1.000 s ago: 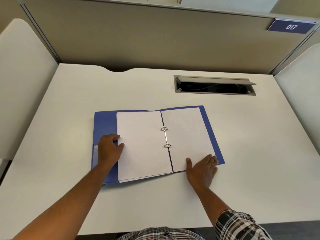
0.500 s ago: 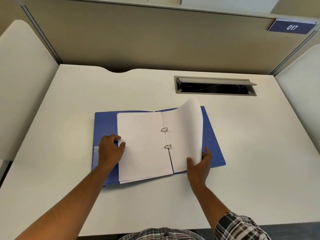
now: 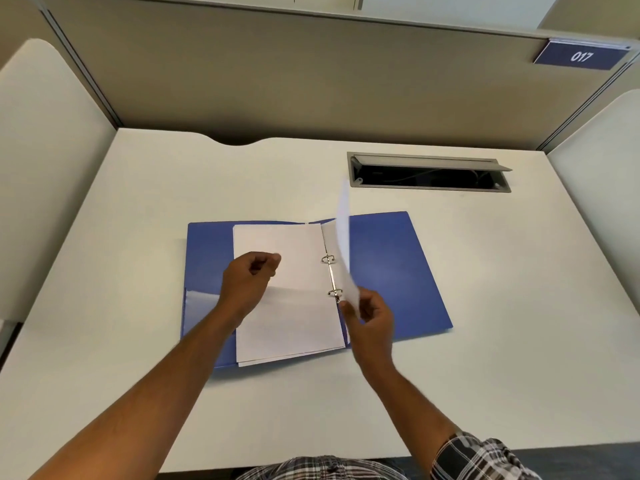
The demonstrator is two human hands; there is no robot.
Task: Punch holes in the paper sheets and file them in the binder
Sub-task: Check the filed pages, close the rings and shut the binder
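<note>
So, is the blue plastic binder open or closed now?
Open. The blue plastic binder lies flat on the white desk, both covers spread, metal rings exposed; the right hand holds a white sheet raised.

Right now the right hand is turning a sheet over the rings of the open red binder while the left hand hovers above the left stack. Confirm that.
Not quite: the binder is blue, not red, as the head view shows. The rest holds: the right hand turns a sheet over the rings, and the left hand hovers above the left stack.
</note>
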